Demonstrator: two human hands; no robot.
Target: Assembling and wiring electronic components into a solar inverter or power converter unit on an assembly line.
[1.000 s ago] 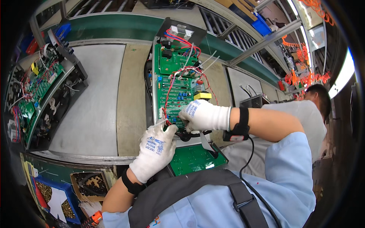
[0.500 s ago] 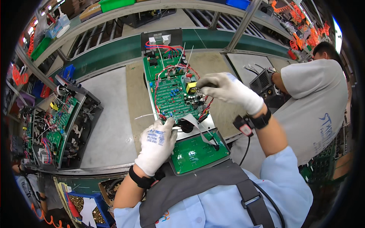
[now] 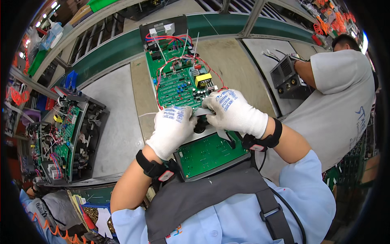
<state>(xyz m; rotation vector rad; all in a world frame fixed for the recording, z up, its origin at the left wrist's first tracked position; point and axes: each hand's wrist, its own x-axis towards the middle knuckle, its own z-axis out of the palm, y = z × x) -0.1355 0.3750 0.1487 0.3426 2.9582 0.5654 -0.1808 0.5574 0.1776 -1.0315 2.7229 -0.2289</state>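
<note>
Your white-gloved left hand (image 3: 172, 129) and right hand (image 3: 233, 112) pinch closed on a black round part (image 3: 200, 125) at the green wired circuit board (image 3: 180, 83); next, seat it squarely.

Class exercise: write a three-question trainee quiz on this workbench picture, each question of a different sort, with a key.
1. True or false: both gloved hands meet at the near edge of the large green circuit board.
2. What colour is the boxy part on that board? A) yellow B) pink C) white
3. What does each wrist wear?

Key: 1 true: left hand and right hand meet there. 2 A. 3 A black strap.
</note>
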